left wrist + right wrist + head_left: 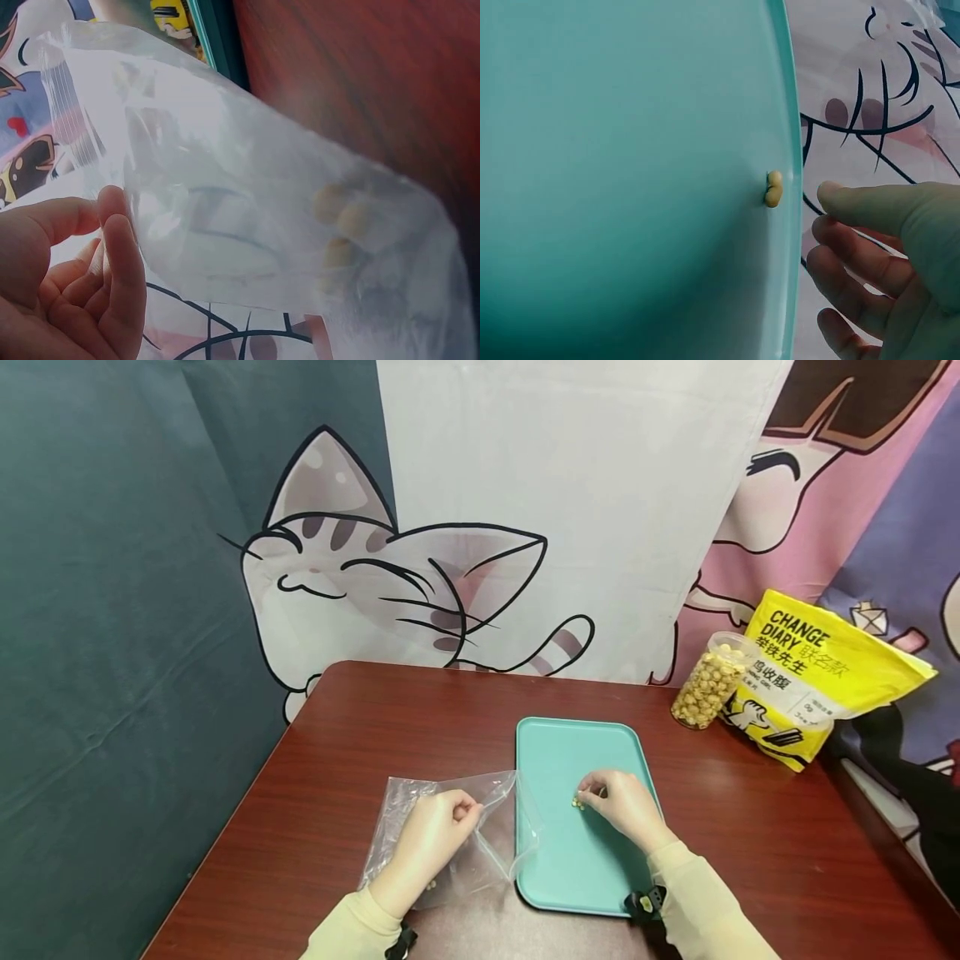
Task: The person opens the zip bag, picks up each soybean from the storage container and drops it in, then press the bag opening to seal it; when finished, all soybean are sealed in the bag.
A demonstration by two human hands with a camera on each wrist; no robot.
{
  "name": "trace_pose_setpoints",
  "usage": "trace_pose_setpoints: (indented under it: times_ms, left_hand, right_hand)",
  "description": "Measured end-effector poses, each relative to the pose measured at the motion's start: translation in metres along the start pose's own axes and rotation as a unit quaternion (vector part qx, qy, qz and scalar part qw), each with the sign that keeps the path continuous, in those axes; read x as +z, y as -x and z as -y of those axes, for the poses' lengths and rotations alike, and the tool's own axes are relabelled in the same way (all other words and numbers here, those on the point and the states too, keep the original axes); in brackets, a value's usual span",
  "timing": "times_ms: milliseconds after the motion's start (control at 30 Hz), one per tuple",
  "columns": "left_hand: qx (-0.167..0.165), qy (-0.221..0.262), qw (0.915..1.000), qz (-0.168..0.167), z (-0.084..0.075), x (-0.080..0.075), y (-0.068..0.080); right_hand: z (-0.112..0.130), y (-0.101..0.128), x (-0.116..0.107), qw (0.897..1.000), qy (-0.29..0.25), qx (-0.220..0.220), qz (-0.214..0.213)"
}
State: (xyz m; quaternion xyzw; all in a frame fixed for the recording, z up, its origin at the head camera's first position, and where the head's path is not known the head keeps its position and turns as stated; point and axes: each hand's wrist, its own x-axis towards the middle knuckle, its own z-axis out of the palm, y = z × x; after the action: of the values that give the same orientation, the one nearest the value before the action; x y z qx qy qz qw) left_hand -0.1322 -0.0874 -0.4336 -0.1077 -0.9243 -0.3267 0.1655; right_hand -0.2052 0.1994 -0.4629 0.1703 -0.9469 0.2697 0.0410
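Two small yellow pellets [577, 803] lie on the teal tray [570, 752], just beside the right hand [626, 806], whose loosely curled fingers hold nothing. The left hand [435, 835] pinches the clear plastic bag [480, 839] open on the desk [360, 735]. A slack pinch could spill pellets already inside.

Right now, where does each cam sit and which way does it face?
Head: above the table, looking forward and down; both hands, left hand pinching the bag, right hand at the beans.
Left wrist: beside the palm, facing the bag; fingers show.
Right wrist: by the fingers, facing the tray.
Shared: tray, beans.
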Motion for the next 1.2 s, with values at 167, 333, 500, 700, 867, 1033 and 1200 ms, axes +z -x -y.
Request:
trace_pose_setpoints:
  times_ms: [167, 333, 500, 700, 867, 1033, 1200]
  left_hand:
    - [0.003, -0.004, 1.0000, 0.000, 0.001, 0.001, 0.000]
    - [0.004, -0.004, 1.0000, 0.001, 0.001, 0.002, 0.000]
    - [0.001, 0.001, 1.0000, 0.002, 0.001, 0.001, 0.000]
    - [-0.004, 0.001, 1.0000, -0.002, 0.001, 0.001, 0.001]
    - [-0.004, -0.001, 1.0000, 0.000, 0.001, 0.000, 0.001]
    - [-0.002, -0.003, 1.0000, -0.001, 0.001, 0.000, 0.001]
    - [-0.003, -0.005, 1.0000, 0.000, 0.000, -0.001, 0.001]
  right_hand:
    - [0.008, 0.004, 0.000, 0.999, -0.005, -0.027, -0.018]
    - [0.019, 0.009, 0.000, 0.997, -0.012, -0.053, -0.045]
    - [0.035, 0.014, -0.001, 0.996, -0.024, -0.070, -0.055]
    - [0.056, 0.021, 0.002, 0.990, -0.032, -0.122, -0.065]
    - [0.068, 0.024, 0.005, 0.980, -0.051, -0.176, -0.079]
    - [0.074, 0.025, 0.009, 0.975, -0.058, -0.198, -0.078]
    - [0.076, 0.026, 0.012, 0.974, -0.061, -0.206, -0.073]
